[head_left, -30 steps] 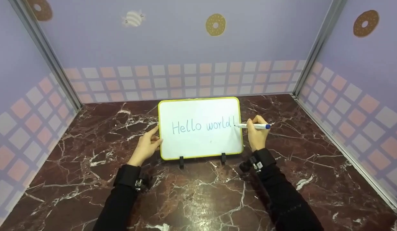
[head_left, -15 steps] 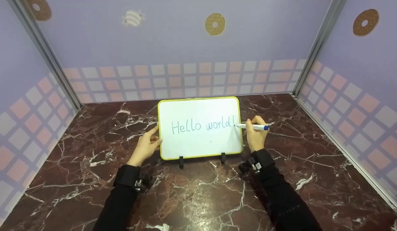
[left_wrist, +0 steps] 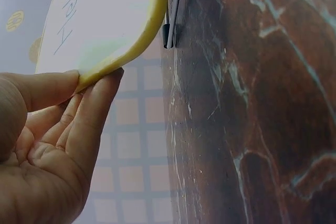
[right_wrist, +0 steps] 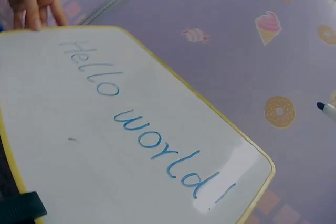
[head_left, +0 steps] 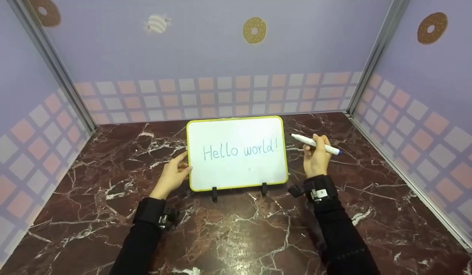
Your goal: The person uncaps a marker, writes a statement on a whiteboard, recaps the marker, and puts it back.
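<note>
A whiteboard [head_left: 236, 172] with a yellow rim stands tilted back on a stand with two black feet [head_left: 214, 194]. "Hello world!" is written across it in blue, with a small stray mark below the words. My left hand [head_left: 171, 175] pinches the board's left edge; in the left wrist view the thumb lies on the front and the fingers behind. To the right of the board, my right hand [head_left: 317, 154] holds a white marker [head_left: 306, 140] with a blue end. Its dark tip points left, apart from the board, and shows at the right edge of the right wrist view.
The board stands on a dark red marbled tabletop [head_left: 236, 236]. Purple walls [head_left: 205, 46] with checks and sweets printed on them enclose the back and both sides, with metal posts [head_left: 377, 57] at the corners.
My right hand has drawn the marker off the board, away to the right, and the marker's tip now angles upward. The left hand has stayed at the board's edge.
</note>
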`<state>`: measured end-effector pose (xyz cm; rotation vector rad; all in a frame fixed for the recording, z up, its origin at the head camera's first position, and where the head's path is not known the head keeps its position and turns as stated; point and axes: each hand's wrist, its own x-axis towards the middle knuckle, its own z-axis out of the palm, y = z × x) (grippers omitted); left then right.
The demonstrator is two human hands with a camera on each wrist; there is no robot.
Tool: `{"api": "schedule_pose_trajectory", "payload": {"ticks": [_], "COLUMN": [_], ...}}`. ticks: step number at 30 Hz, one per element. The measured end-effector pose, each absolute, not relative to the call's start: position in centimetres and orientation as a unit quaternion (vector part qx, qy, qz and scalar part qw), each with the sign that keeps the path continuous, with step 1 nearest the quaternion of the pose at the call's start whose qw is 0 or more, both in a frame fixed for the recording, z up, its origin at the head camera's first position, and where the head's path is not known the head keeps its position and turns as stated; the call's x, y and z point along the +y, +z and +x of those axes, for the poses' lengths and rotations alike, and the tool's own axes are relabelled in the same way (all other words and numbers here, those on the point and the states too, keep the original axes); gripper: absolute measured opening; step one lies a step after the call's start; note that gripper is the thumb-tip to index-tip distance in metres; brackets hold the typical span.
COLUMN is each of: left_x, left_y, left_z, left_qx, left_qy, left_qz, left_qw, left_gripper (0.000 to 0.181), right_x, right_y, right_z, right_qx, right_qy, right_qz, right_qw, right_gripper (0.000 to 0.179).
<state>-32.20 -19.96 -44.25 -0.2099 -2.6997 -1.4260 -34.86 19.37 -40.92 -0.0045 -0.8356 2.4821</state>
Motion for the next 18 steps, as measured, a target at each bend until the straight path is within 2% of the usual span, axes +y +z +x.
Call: {"api": "schedule_pose_trajectory", "payload": {"ticks": [3,7,10,13,18], "left_x": [-20.3,-21.2,-21.9,-22.6,-23.6], "left_y": [-44.0,-43.3,-42.8,-42.4,-42.0], "left_z": [-32.0,-31.4,-30.7,-30.2,-29.9], "left_qx": [-0.902,-0.942,-0.966,-0.981,-0.991], "left_qy": [-0.42,-0.286,-0.175,-0.109,-0.068], "left_qz": [-0.065,-0.039,0.01,0.065,0.117], "left_qw": [0.077,0.17,0.193,0.145,0.026], "left_gripper": [0.048,0.036,0.036,0.048,0.071], "right_x": [20.0,20.6,21.0,21.3,21.5], "right_y": [-41.4,-42.1,-42.4,-42.6,-42.7], "right_z": [-35.2,-35.4,-35.5,-35.6,-35.7], "right_qx": [-0.266,-0.241,-0.233,-0.229,-0.235], "right_qy": [0.939,0.952,0.956,0.957,0.955], "right_qz": [-0.015,-0.03,-0.029,-0.024,-0.028], "right_qw": [0.216,0.185,0.176,0.178,0.181], "right_gripper": [0.041,0.04,0.039,0.039,0.042]}}
